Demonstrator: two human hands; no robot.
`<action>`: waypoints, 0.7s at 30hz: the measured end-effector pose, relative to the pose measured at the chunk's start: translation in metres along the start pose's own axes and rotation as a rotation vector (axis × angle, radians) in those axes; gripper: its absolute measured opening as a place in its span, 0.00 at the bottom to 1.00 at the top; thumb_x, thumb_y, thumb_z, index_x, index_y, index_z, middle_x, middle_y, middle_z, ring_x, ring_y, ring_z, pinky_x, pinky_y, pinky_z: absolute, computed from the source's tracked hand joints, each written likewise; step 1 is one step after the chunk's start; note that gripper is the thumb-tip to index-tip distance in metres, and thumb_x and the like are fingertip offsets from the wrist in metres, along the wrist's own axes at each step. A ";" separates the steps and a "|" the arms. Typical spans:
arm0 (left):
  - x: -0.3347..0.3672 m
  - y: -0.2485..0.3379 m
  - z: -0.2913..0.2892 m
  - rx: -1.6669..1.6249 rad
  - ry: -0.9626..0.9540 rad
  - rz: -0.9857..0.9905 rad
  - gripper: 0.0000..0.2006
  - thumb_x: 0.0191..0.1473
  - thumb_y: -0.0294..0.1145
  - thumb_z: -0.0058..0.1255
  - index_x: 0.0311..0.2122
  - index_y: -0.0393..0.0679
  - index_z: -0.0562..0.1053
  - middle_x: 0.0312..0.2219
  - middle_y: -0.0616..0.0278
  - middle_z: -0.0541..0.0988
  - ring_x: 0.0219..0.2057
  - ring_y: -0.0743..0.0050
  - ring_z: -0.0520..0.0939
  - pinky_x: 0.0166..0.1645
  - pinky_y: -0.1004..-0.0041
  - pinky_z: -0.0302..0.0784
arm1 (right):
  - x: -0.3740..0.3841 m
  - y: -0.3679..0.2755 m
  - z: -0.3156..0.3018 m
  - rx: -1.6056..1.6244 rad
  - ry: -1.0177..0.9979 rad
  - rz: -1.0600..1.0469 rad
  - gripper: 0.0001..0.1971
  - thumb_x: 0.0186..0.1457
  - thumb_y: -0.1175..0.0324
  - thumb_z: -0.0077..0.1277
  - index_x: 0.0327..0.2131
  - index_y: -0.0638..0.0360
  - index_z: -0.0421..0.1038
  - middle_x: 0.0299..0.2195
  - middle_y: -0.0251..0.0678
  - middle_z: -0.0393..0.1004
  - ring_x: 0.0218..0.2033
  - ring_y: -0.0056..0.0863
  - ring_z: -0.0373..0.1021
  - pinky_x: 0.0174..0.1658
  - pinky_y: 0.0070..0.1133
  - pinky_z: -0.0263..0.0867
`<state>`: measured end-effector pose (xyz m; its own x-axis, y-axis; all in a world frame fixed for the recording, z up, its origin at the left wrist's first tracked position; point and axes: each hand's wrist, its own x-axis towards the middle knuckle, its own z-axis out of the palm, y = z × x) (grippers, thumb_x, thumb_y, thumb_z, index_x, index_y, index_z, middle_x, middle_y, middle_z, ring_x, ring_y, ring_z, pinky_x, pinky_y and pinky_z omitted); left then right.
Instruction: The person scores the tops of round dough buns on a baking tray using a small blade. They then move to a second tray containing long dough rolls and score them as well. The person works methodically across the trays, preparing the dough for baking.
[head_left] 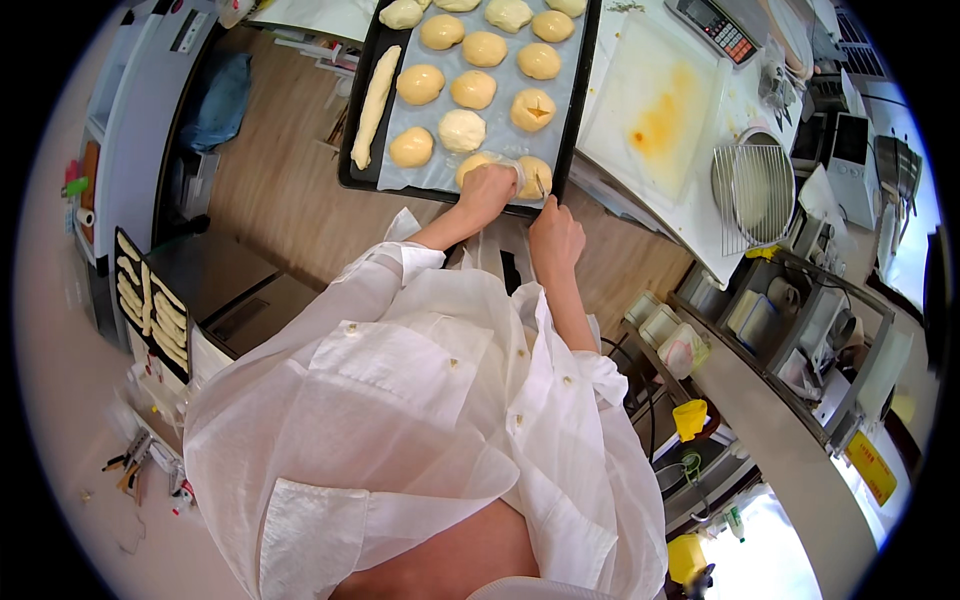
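A dark baking tray [361,165] lined with pale paper holds rows of round, glossy dough buns [474,89]. One bun [533,110] on the right side has a cross-shaped cut on top. At the near right corner, my right hand [556,240] is closed on a thin metal tool [541,186], its tip against the near corner bun [533,172]; the tool's kind is too small to tell. My left hand [488,192] is curled beside that bun, over another one. Something whitish shows at its fingertips, which are partly hidden. A long dough strip [376,108] lies along the tray's left side.
On the right, a white worktop carries a shallow, yellow-stained tray [655,110], a digital scale [712,28] and a wire rack [752,197] over a round bowl. A dark tray of dough strips [150,305] stands at left. Containers [660,325] line the lower right.
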<state>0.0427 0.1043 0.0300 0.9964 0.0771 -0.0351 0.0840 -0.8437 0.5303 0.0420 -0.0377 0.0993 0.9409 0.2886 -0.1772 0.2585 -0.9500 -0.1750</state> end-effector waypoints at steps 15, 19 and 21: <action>0.002 -0.004 0.009 0.003 0.037 -0.006 0.08 0.43 0.31 0.50 0.20 0.38 0.75 0.20 0.48 0.77 0.22 0.48 0.79 0.27 0.57 0.74 | -0.029 0.009 -0.008 -0.044 -0.104 0.003 0.07 0.49 0.73 0.46 0.33 0.59 0.72 0.25 0.40 0.74 0.24 0.39 0.75 0.26 0.28 0.71; 0.001 -0.002 0.005 0.009 0.017 -0.033 0.07 0.41 0.29 0.50 0.20 0.39 0.76 0.19 0.48 0.77 0.22 0.49 0.80 0.27 0.58 0.74 | -0.019 0.021 -0.018 -0.105 0.042 -0.071 0.10 0.50 0.73 0.46 0.37 0.55 0.73 0.27 0.37 0.73 0.23 0.37 0.74 0.25 0.26 0.70; 0.002 -0.001 0.004 0.002 0.017 -0.059 0.07 0.41 0.30 0.49 0.20 0.40 0.76 0.19 0.48 0.77 0.22 0.49 0.80 0.27 0.58 0.74 | -0.011 0.027 -0.021 -0.127 0.058 -0.174 0.10 0.49 0.73 0.47 0.37 0.55 0.73 0.27 0.35 0.71 0.23 0.34 0.74 0.24 0.25 0.69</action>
<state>0.0442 0.1029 0.0265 0.9894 0.1358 -0.0519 0.1426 -0.8387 0.5256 0.0433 -0.0688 0.1167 0.8898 0.4456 -0.0983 0.4400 -0.8950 -0.0737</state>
